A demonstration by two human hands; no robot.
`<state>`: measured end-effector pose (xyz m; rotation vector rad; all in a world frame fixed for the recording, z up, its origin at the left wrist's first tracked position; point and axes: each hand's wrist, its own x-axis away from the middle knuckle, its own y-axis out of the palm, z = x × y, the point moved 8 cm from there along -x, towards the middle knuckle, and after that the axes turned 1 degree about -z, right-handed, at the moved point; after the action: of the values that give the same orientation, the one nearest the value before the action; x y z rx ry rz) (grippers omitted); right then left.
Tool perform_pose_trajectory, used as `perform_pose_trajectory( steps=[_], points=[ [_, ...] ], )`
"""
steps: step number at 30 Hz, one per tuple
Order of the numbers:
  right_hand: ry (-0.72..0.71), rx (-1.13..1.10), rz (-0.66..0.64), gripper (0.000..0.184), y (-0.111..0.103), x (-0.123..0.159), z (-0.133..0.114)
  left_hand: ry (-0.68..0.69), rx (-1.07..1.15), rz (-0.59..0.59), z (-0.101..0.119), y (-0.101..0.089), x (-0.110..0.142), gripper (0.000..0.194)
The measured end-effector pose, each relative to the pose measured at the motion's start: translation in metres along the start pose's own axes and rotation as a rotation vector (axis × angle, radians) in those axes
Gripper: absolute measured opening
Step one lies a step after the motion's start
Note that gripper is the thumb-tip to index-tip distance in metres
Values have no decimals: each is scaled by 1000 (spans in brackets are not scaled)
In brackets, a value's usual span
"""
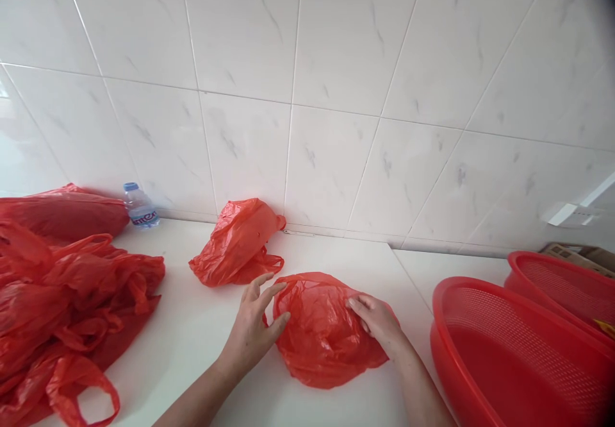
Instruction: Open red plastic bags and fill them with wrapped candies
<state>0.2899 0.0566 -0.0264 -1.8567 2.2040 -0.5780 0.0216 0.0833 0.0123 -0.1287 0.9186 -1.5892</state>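
A red plastic bag [321, 343] lies spread on the white counter in front of me, its mouth opened wide toward me. My right hand [377, 321] pinches the bag's right side, thumb on the inner face and fingers behind the film. At the left edge of the bag's mouth is my left hand [259, 321], fingers apart and curved, thumb close to the rim. Whether the left fingertips touch the film is hard to tell. Just behind them stands another red plastic bag [237, 241], crumpled and bulging against the wall.
A heap of red plastic bags [72, 299] covers the counter's left side. Behind it stands a small water bottle [141, 206] with a blue cap. Large red plastic baskets [461, 350] with perforated walls occupy the right, near a cardboard box [583, 257]. A tiled wall [336, 93] bounds the back.
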Motion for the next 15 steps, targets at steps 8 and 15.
perform_pose_trajectory(
  steps=[8, 15],
  points=[
    [79, -289, -138, 37, 16, -10, 26, -440, 565, -105, -48, 39, 16, 67],
    [33, -504, -258, 39, 11, -6, 28, -432, 684, -25, -46, 35, 16, 53]
  ],
)
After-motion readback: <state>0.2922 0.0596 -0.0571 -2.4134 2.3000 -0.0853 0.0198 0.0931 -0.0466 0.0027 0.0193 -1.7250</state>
